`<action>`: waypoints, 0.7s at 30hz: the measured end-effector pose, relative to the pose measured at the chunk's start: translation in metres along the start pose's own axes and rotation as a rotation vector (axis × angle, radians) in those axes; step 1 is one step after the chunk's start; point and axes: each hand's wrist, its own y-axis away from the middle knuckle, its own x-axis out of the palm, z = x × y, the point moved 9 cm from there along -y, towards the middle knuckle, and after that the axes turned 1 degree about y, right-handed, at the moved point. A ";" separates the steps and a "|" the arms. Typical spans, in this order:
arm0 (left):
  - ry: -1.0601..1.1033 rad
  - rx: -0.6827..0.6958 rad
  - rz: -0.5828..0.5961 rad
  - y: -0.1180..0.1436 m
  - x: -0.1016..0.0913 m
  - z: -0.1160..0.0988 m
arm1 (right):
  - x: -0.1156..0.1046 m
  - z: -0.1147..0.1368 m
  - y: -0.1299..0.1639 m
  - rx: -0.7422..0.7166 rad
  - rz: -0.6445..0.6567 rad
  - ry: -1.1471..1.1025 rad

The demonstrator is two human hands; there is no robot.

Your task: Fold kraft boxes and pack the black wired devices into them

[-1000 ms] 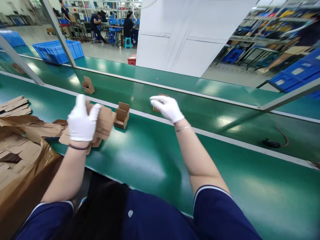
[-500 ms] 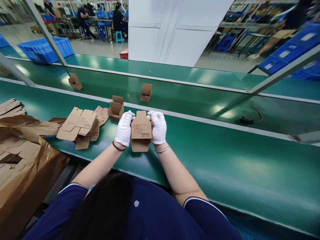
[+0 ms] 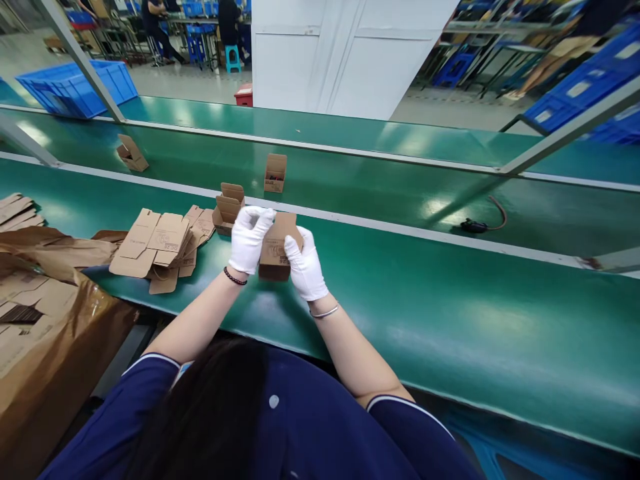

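Note:
A small brown cardboard box with printing on its face is held tilted above the green belt. My right hand, in a white glove, grips its right side with the thumb on the printed face. At the box's upper left edge is my left hand, also gloved, its fingers curled together and closed on the edge; the exact fingertip contact is partly hidden. Just beyond my left hand stands a box with raised flaps. Flattened cartons lie in a pile to the left.
On the far belt stand two open boxes, one in the middle with small items inside and one at the left. A dark part with a cable lies right. A brown bag of flat cartons and a blue crate are left.
The box has turned and tilted between my hands. My left hand has shifted up along its edge, and my right thumb has come onto its face. The whole view has shifted slightly.

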 end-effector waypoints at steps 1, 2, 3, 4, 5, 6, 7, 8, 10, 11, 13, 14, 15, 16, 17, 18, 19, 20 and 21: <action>-0.033 -0.028 0.023 0.005 0.005 0.007 | -0.005 -0.001 -0.002 -0.034 -0.054 0.059; -0.063 -0.065 0.046 0.012 0.009 0.015 | -0.007 -0.001 -0.003 -0.069 -0.084 0.113; -0.094 -0.098 0.056 0.018 0.011 0.021 | -0.008 -0.001 -0.003 -0.101 -0.091 0.157; -0.129 -0.116 0.040 0.024 0.011 0.026 | -0.007 0.000 -0.003 -0.128 -0.087 0.188; -0.165 -0.109 0.006 0.029 0.008 0.027 | -0.006 0.001 -0.002 -0.155 -0.090 0.207; -0.207 -0.075 -0.033 0.033 0.005 0.025 | -0.006 0.003 0.000 -0.185 -0.109 0.218; -0.250 -0.021 -0.063 0.035 0.002 0.021 | -0.007 0.007 0.002 -0.219 -0.139 0.226; -0.291 0.044 -0.086 0.036 0.000 0.015 | -0.008 0.012 0.004 -0.259 -0.171 0.234; -0.348 0.171 -0.088 0.037 0.000 0.002 | -0.007 0.021 0.007 -0.326 -0.194 0.261; -0.365 0.217 -0.078 0.037 0.001 -0.002 | -0.005 0.024 0.007 -0.346 -0.185 0.284; -0.384 0.273 -0.053 0.037 0.003 -0.007 | -0.003 0.025 0.006 -0.349 -0.159 0.359; -0.387 0.288 -0.046 0.037 0.003 -0.008 | -0.003 0.023 0.006 -0.342 -0.155 0.394; -0.390 0.300 -0.042 0.038 0.003 -0.009 | -0.003 0.022 0.005 -0.337 -0.152 0.415; -0.398 0.311 -0.032 0.038 0.002 -0.009 | -0.004 0.020 0.005 -0.337 -0.147 0.415; -0.407 0.328 -0.008 0.038 0.003 -0.009 | -0.005 0.019 0.004 -0.339 -0.142 0.390; -0.418 0.344 0.028 0.038 0.004 -0.008 | -0.007 0.017 0.004 -0.338 -0.146 0.343; -0.432 0.355 0.061 0.038 0.005 -0.007 | -0.011 0.015 0.004 -0.329 -0.168 0.284; -0.449 0.362 0.077 0.038 0.004 -0.005 | -0.016 0.012 0.004 -0.306 -0.209 0.221; -0.471 0.367 0.067 0.038 0.002 -0.004 | -0.021 0.007 0.005 -0.259 -0.257 0.154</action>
